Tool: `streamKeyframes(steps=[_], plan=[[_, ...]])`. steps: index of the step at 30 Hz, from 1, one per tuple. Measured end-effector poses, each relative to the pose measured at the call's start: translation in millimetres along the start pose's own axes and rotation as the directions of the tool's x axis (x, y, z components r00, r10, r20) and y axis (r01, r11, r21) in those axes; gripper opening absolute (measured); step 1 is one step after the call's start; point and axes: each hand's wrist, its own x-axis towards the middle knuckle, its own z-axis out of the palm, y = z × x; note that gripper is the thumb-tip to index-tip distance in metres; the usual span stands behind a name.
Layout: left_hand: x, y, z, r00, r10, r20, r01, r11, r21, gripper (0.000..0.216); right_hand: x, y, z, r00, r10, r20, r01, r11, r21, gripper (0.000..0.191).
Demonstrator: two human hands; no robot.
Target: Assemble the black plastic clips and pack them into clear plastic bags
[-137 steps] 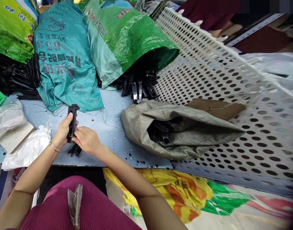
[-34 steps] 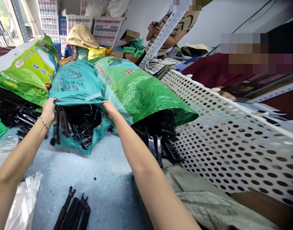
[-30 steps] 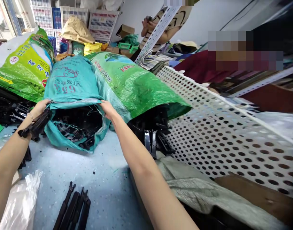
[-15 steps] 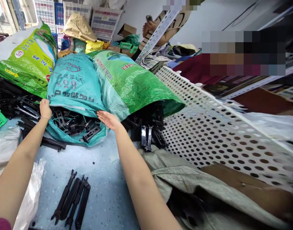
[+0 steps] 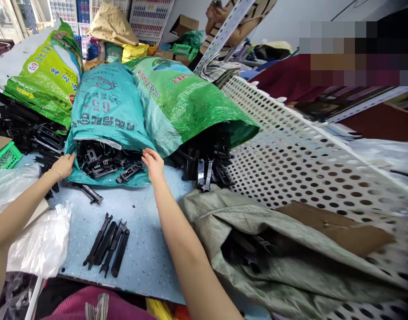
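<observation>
Left hand risk: the left hand [image 5: 66, 166] is at the left edge of the teal woven-plastic sack [image 5: 107, 98], fingers curled; I cannot tell whether they pinch it. A weak hold could let the mouth sag.
Sack-mouth risk: long black plastic pieces [image 5: 105, 162] lie jumbled just inside the low front lip. A hard tug or tilt could spill them onto the speckled pale-blue counter [image 5: 147, 258].
Counter-edge risk: four slim black plastic bars [image 5: 105, 244] lie side by side near the front edge, where a brushing forearm could scatter them.
Right hand risk: the right hand [image 5: 153, 164] is at the mouth's right edge, fingers loosely extended, not clenched. Uneven pulling could twist the opening.
Lime-and-white sack: this glossy printed plastic sack [image 5: 43, 75] has a heap of black plastic parts [image 5: 20, 126] at its front edge.
Green basket: a bright green plastic lattice basket [image 5: 10, 158]; contents unclear.
Teal sack: on the counter between both hands, mouth towards the person, black pieces inside; its depths are hidden.
Green sack: a glossy printed plastic sack [image 5: 197, 102], gaping, with black plastic clips [image 5: 207, 166] at its mouth.
Grey-green sack: crumpled woven plastic [image 5: 217, 209], lying on its side, dark pieces in its shadowed opening.
</observation>
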Motion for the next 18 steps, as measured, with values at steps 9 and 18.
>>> streamKeyframes(steps=[9,18], plan=[[-69,44,-23,0.948,-0.05,-0.314,0.009,0.992,-0.129,0.047,-155,2,63,0.823,0.183,0.538,0.328,0.619,-0.713,0.031],[-163,100,16,0.729,-0.567,-0.383,-0.238,0.315,-0.919,0.069,-211,-7,90,0.569,0.512,0.644,-0.053,0.804,-0.593,0.039]])
